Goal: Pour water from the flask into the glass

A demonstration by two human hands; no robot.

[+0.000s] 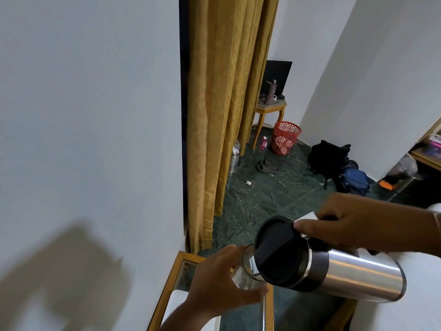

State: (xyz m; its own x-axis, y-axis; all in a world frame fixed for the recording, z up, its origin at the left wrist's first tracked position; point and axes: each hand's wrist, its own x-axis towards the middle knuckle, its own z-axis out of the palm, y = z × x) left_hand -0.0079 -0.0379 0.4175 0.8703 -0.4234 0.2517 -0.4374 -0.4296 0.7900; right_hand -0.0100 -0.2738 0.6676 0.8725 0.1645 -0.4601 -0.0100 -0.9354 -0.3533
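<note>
A steel flask (pixel 362 274) with a black lid (pixel 276 249) lies tipped nearly on its side at the lower right, its spout over a clear glass (pixel 245 275). My right hand (pixel 353 223) grips the flask near its top, thumb on the lid. My left hand (pixel 219 280) holds the glass from the left, tilted under the spout. The flask's lid hides most of the glass's mouth. Whether water is flowing cannot be told.
A wood-framed glass-top table (pixel 179 266) stands below my hands against the white wall. A golden curtain (pixel 226 103) hangs ahead. Farther off on the green floor are a red basket (pixel 285 137), a small side table (pixel 270 108), a black bag (pixel 328 156) and a blue bag (pixel 355 179).
</note>
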